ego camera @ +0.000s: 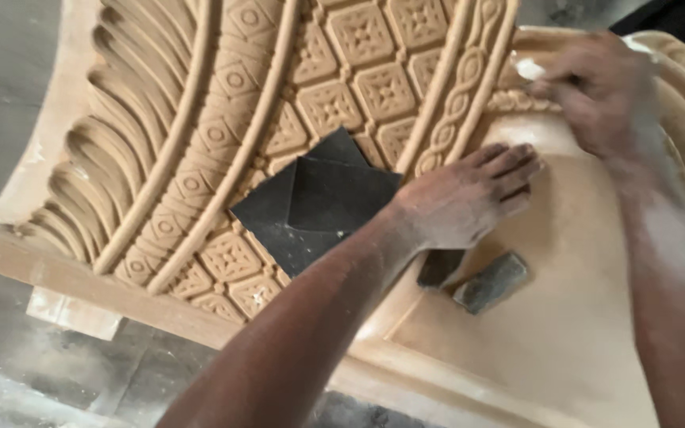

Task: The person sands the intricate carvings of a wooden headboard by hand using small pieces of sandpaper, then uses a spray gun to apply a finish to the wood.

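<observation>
A large carved sandstone-coloured panel (200, 158) fills the view, with fluted leaves, square rosettes and a rope border. My left hand (469, 198) lies flat, fingers together, on the smooth bulging part (564, 317) of the carving, holding nothing. My right hand (596, 87) is blurred at the upper right; its fingers pinch a small pale piece (529, 67) against the carved edge. Dark sheets of sandpaper (319, 206) lie on the rosettes just left of my left wrist.
Two small grey blocks (489, 281) rest on the smooth surface below my left hand. A dusty grey floor (9, 87) shows at left and along the bottom. A pale slab (73, 311) sits under the panel's lower left edge.
</observation>
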